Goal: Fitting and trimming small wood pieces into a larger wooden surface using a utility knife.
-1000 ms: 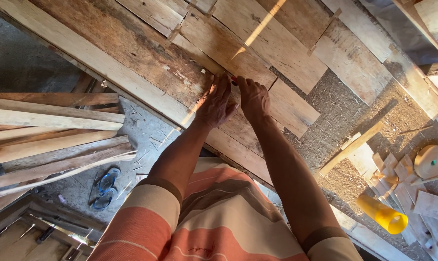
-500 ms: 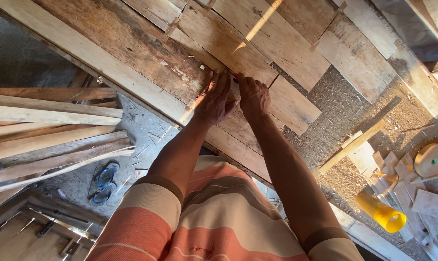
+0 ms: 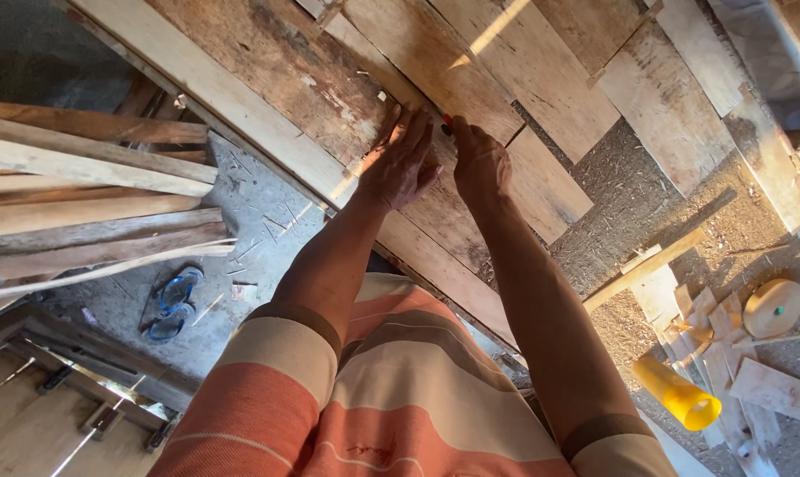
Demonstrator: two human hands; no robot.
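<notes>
Both hands on a worn wooden board, seen from above.

The left hand point(image 3: 402, 163) lies flat, fingers spread, on the board point(image 3: 329, 97). The right hand point(image 3: 479, 163) is just beside it, closed around a small red-tipped tool point(image 3: 448, 124) whose tip touches the board. A pale plank point(image 3: 232, 106) runs along the board's near edge. Long timber strips point(image 3: 91, 212) are stacked at left, blue sandals point(image 3: 172, 305) lie on the concrete floor, and a yellow cone-shaped object point(image 3: 678, 393) lies among wood offcuts point(image 3: 771, 384) at right.
</notes>
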